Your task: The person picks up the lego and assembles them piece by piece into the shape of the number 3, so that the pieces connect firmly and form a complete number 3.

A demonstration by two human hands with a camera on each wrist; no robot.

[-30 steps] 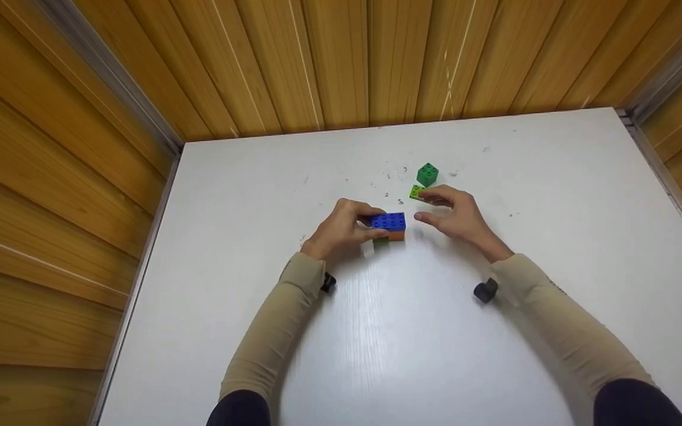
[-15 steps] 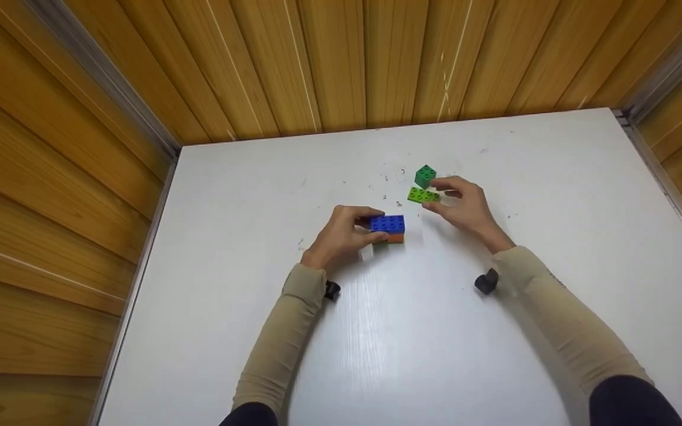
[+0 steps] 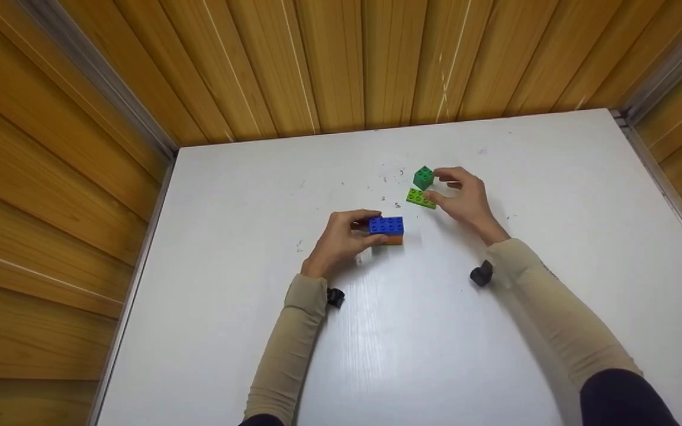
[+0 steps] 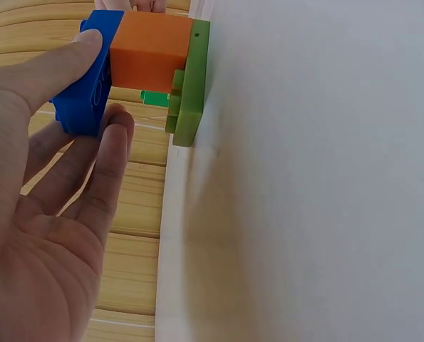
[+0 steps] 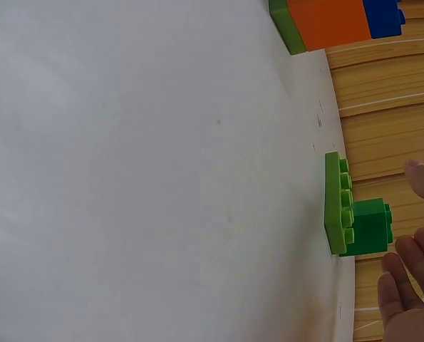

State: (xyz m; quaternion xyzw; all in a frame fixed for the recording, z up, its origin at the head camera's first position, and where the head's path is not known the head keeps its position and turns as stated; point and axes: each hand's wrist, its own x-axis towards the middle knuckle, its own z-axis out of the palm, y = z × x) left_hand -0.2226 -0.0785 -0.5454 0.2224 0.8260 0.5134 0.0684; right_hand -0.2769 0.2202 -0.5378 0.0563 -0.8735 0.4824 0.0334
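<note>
A small stack stands on the table: a blue brick (image 3: 386,225) on top, an orange brick (image 4: 152,50) under it, and a flat green brick (image 4: 193,85) at the bottom. My left hand (image 3: 341,238) pinches the blue brick, thumb on the near side and fingers behind. To the right, a flat lime-green brick (image 3: 419,198) lies in front of a square dark green brick (image 3: 423,178). Over these two, my right hand (image 3: 465,196) has thumb and fingers spread apart. Its fingertips are close beside the dark green brick, and its thumb overlaps the lime one in the head view.
The white table (image 3: 347,331) reaches to wood-panelled walls (image 3: 341,65) at the back and left. Dark scuff marks dot its surface around the bricks. Each wrist carries a small black camera; one shows below the right hand (image 3: 482,274).
My right hand has gone from the lime-green brick toward the back, its fingers now beside the dark green one. The left hand keeps its grip on the stack.
</note>
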